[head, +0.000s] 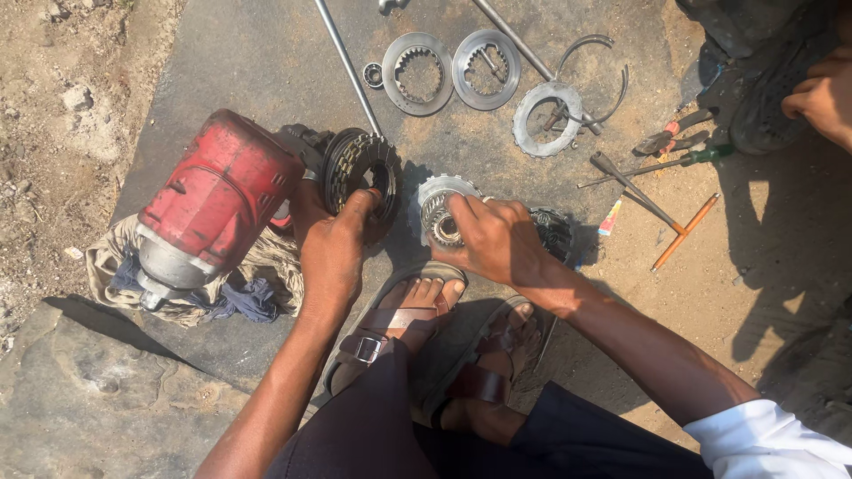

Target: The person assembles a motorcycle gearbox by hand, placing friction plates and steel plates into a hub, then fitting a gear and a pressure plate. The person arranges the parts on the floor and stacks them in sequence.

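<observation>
Fingers of the left hand (333, 244) are clamping the clutch pack (359, 168); the right hand (488, 235) is pinching the toothed hub (441, 213), best kept level.

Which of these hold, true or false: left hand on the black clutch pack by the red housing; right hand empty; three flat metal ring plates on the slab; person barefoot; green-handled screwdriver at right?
1. The left hand touches the black ribbed clutch pack beside the red metal housing. True.
2. The right hand is empty. False: it grips a silver toothed metal hub.
3. Three flat grey metal ring plates lie on the stone slab. True.
4. The person is barefoot. False: brown strapped sandals are on both feet.
5. A green-handled screwdriver lies to the right. True.
</observation>
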Tool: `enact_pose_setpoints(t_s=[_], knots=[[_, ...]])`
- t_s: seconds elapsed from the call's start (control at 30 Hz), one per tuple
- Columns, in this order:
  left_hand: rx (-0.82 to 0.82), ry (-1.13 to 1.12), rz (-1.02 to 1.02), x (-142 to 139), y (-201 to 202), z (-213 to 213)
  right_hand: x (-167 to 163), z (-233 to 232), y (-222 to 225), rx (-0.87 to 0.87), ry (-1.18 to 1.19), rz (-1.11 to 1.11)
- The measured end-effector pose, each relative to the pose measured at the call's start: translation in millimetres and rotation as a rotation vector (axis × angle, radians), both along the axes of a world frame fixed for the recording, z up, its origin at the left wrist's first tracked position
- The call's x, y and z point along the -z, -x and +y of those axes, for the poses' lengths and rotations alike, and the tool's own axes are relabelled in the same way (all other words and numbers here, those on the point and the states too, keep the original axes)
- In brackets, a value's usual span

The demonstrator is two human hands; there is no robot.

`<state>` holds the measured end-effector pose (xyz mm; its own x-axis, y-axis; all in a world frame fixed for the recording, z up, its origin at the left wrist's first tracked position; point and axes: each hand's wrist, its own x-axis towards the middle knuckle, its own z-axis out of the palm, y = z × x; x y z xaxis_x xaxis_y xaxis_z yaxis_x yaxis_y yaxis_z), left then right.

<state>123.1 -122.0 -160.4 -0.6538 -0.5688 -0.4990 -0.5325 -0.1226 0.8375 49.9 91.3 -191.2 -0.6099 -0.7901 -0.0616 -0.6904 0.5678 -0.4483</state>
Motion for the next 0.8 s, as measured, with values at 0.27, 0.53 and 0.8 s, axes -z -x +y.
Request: enact_pose_setpoints(t_s=[0.27,0.53,0.8], knots=[[-0.016,-0.048,0.040,0,2,10,-29,-15,-2,0.012,0.080,0.015],[0.038,0.124,-0.014,20,4,5,-50,-1,14,-0.072,0.220,0.210],[0.191,-0.091,-0.582,36,-2,-5,1,9,33,-0.030,0.085,0.158]])
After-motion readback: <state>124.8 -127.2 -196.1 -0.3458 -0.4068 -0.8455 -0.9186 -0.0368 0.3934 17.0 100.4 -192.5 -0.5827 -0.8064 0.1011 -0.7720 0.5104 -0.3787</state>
